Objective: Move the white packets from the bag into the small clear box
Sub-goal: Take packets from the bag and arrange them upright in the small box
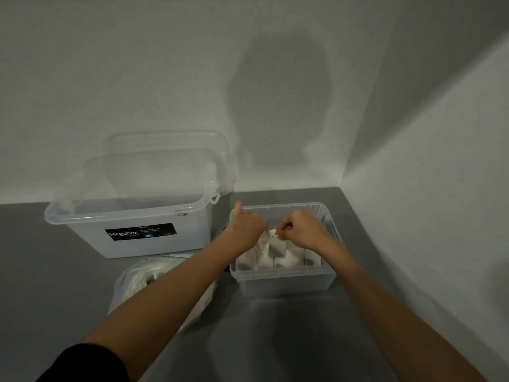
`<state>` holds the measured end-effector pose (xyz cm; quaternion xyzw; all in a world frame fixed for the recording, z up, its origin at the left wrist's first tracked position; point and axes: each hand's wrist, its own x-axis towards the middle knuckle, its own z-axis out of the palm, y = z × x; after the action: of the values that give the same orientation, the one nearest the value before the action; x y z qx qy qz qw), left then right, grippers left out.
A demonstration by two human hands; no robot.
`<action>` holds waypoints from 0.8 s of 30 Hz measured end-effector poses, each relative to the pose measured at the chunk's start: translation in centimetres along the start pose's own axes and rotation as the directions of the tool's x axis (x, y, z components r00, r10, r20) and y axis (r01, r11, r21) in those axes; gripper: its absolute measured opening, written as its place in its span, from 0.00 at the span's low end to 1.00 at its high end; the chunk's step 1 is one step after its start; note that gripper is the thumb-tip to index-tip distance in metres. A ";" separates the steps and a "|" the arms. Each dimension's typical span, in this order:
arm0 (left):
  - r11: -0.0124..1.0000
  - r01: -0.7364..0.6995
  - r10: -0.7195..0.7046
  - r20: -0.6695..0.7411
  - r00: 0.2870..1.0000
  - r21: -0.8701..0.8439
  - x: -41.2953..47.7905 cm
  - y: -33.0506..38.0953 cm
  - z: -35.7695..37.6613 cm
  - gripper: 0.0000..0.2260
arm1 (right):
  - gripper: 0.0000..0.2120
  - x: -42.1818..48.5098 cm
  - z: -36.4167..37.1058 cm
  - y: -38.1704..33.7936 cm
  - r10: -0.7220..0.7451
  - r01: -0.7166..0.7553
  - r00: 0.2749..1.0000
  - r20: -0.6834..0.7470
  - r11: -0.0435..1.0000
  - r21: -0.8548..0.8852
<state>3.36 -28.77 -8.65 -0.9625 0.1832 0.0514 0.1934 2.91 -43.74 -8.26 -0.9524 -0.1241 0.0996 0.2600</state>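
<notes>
Our right hand (pixel 301 230) pinches a white packet (pixel 272 238) standing among others in the small clear box (pixel 286 282). Our left hand (pixel 246 227) curls beside it, thumb up; we cannot tell whether it grips anything.

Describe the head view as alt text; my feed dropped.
Over the small box, the right grip pinches a packet above the packets already inside; the left grip is curled beside it, thumb up. The bag lies left of the box, before a big clear box.
</notes>
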 end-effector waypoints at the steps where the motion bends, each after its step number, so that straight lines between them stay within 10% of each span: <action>1: 0.998 0.014 -0.015 -0.024 1.000 -0.056 -0.2 -0.6 -0.3 0.05 | 0.06 0.3 0.1 -0.3 -0.002 0.002 1.000 0.030 1.000 0.003; 10: 0.918 0.067 -0.153 -0.194 0.969 -0.390 -4.4 -5.0 -2.4 0.07 | 0.06 3.2 5.3 -4.5 0.150 -0.098 0.917 0.369 0.983 -0.157; 24: 0.874 0.149 -0.261 -0.189 0.947 -0.463 -9.7 -8.7 -1.3 0.07 | 0.10 3.7 5.4 -5.2 0.165 -0.098 0.962 0.216 0.952 -0.291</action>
<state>-2.32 -18.60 -2.72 -0.9939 0.0852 -0.0486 -0.0502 4.08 -35.77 -10.60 -0.9667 -0.1028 0.2119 0.0999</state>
